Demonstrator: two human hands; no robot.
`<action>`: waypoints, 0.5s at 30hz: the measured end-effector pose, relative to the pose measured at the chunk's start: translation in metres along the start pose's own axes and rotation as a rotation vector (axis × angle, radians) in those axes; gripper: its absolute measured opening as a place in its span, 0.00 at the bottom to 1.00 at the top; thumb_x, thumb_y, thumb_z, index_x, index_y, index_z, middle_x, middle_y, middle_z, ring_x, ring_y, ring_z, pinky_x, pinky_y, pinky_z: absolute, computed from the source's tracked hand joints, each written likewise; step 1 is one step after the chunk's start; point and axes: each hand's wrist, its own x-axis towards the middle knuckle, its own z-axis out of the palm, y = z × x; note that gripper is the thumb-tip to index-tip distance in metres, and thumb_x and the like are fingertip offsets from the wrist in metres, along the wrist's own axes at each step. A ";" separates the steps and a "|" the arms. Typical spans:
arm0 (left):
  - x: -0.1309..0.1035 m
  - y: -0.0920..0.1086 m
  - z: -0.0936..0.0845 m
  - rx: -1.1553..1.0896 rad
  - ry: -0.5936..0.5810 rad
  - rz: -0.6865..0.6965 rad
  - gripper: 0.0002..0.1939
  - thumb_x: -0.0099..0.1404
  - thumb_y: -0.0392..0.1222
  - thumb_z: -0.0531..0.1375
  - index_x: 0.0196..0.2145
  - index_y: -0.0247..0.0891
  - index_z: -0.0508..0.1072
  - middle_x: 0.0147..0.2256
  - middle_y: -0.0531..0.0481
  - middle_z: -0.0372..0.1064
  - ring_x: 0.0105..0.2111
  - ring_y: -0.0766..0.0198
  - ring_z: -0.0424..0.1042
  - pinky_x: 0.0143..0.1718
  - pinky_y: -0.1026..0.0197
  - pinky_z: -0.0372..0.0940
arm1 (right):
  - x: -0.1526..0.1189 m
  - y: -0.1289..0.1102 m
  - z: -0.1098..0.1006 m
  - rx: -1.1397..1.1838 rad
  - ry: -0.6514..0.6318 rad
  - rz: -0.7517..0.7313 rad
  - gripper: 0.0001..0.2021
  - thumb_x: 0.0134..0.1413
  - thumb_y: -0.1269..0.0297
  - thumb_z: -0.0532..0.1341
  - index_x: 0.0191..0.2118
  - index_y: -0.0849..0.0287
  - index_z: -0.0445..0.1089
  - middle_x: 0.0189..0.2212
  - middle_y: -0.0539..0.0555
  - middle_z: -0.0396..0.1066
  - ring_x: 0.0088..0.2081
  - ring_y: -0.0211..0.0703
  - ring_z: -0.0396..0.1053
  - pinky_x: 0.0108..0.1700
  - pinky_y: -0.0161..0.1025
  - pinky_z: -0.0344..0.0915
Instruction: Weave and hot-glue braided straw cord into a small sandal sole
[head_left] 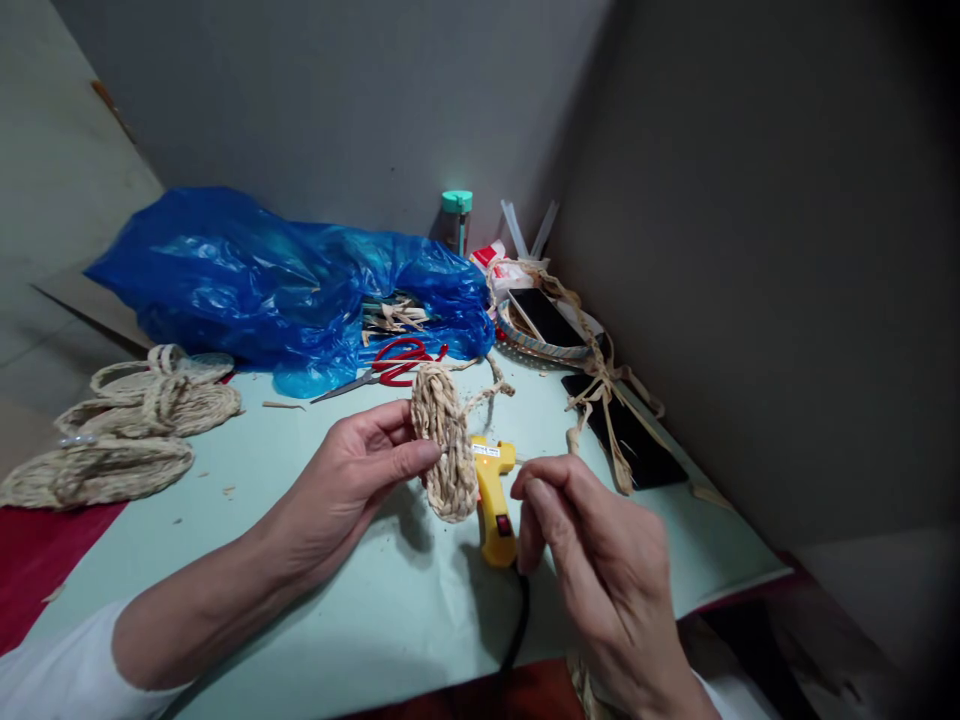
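My left hand [367,465] grips the left edge of a braided straw sole [448,450], held upright over the table, thumb on its face. A loose straw strand trails from the sole's upper right side. Just right of the sole, my right hand [581,530] is closed, thumb against the bent index finger; whatever it may pinch is too small to make out. A yellow glue gun [495,510] with a black cord lies between the sole and my right hand. Red-handled scissors [397,365] lie behind the sole.
Woven straw slippers [142,420] sit at the left. A blue plastic bag [247,280] with straw fills the back. At the right are a basket rim [540,348], a phone [546,316], a dark flat device [637,445] and straw strands. A green-lidded jar [457,220] stands by the wall.
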 end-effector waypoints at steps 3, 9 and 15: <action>0.000 -0.001 -0.001 -0.023 0.006 -0.020 0.18 0.62 0.36 0.68 0.50 0.38 0.80 0.47 0.44 0.80 0.46 0.54 0.79 0.47 0.58 0.73 | 0.004 -0.001 0.001 -0.121 0.075 -0.069 0.14 0.68 0.74 0.49 0.29 0.55 0.56 0.21 0.42 0.53 0.19 0.30 0.53 0.24 0.33 0.52; 0.000 -0.003 -0.001 -0.011 0.028 -0.011 0.18 0.62 0.36 0.68 0.50 0.38 0.80 0.48 0.45 0.80 0.47 0.56 0.78 0.49 0.60 0.72 | 0.011 0.001 0.003 -0.112 0.041 -0.194 0.14 0.66 0.77 0.55 0.28 0.56 0.58 0.21 0.42 0.54 0.21 0.30 0.54 0.25 0.33 0.53; 0.001 -0.002 0.000 -0.016 0.043 0.051 0.17 0.61 0.36 0.69 0.49 0.39 0.81 0.48 0.46 0.80 0.48 0.55 0.77 0.54 0.57 0.69 | 0.014 0.004 0.004 0.057 0.085 -0.152 0.16 0.65 0.80 0.57 0.53 0.54 0.67 0.43 0.50 0.75 0.46 0.35 0.72 0.51 0.33 0.65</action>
